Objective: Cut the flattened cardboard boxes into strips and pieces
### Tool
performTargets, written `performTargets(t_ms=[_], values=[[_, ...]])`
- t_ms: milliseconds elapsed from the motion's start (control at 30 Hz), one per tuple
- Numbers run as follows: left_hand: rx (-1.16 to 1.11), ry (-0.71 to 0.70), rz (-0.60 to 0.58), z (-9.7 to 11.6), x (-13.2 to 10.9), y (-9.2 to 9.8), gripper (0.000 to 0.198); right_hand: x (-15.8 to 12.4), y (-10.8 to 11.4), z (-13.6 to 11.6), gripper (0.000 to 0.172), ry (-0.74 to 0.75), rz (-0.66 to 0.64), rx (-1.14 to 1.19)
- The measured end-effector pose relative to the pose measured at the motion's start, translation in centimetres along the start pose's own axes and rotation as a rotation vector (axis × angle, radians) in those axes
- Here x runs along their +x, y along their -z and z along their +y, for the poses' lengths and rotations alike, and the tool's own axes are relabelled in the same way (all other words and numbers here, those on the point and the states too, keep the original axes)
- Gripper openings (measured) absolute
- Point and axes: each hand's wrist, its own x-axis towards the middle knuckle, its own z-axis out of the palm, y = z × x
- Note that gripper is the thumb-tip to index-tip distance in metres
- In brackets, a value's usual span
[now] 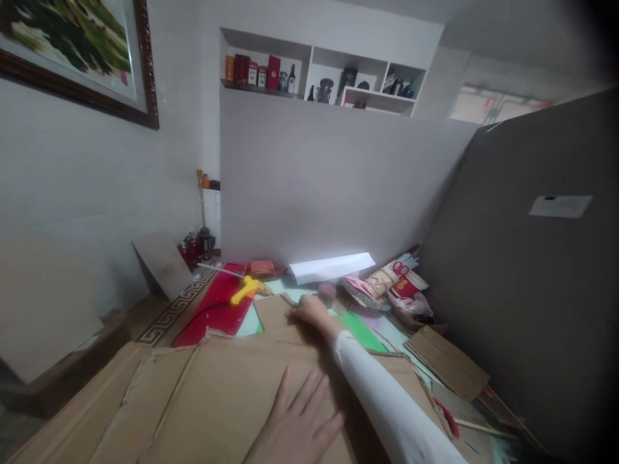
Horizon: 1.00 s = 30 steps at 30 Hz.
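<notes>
In the head view, the large cardboard sheet (pixel 232 377) lies across the near part of the work area, directly in front of the person. The left hand (pixel 302 422) rests on it with palm down and fingers spread, gripping nothing. The right hand (pixel 312 312) reaches past it to a smaller cardboard piece (pixel 273 316), its fingers curled tight, apparently around a thin dark thing (pixel 292 301) (too blurred to name; it may be a handled tool).

To do this step well, the flat palm is, I judge, the right anchor: weight spread through all the fingers should pin the board better than fingertips alone. The left hand does best on the near side, well apart from the right fist, in case the dark thing has an edge. The right arm is stretched far forward, so control is probably weaker there; drawing the board closer would likely give a steadier wrist. The creased edges look soft and could buckle, so pressure is better placed on the smooth middle.

Clutter also matters: a green sheet (pixel 363 332) lies near the right forearm, and a yellow glue gun (pixel 246 290) sits just beyond the smaller piece, where a sweep could catch it.
</notes>
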Motion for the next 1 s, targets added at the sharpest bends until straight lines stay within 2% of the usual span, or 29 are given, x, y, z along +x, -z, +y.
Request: performTargets(t_ms=[100,200,333,433,600,667,767,833,900,967,1000], values=[[0.078,0.000,0.066,0.2,0.3,0.3,0.040,0.8,0.5,0.8,0.032,0.008,-0.065,0.094],[0.135,0.001,0.094,0.3,0.2,-0.2,0.040,1.1,1.2,1.4,0.030,0.034,-0.120,0.220],[0.063,0.019,0.052,0.4,-0.2,-1.0,0.054,1.1,1.7,2.0,0.030,0.098,-0.134,0.417],[-0.055,0.046,-0.015,0.6,-0.3,-0.8,0.069,0.9,1.8,2.4,0.029,0.171,-0.100,0.577],[-0.234,0.105,-0.092,0.8,-0.1,0.6,0.068,0.7,3.1,1.6,0.026,0.304,0.064,0.803],[-0.282,0.119,-0.112,1.0,-0.1,1.3,0.065,0.5,4.9,0.7,0.025,0.354,0.183,0.871],[-0.302,0.131,-0.106,1.4,-0.1,2.7,0.061,-0.7,9.0,-0.5,0.028,0.459,0.391,0.940],[-0.271,0.125,-0.033,1.6,-0.1,3.8,0.058,-2.5,11.9,-1.1,0.027,0.546,0.460,0.928],[-0.275,0.153,0.133,1.6,0.1,5.1,0.043,-4.7,13.7,-1.5,0.025,0.636,0.441,0.846],[-0.322,0.292,0.319,1.0,0.1,6.2,0.017,-7.0,13.7,-1.6,0.024,0.699,0.348,0.708],[-0.345,0.398,0.392,0.5,0.1,6.7,0.016,-8.0,13.1,-1.4,0.025,0.716,0.290,0.633]])
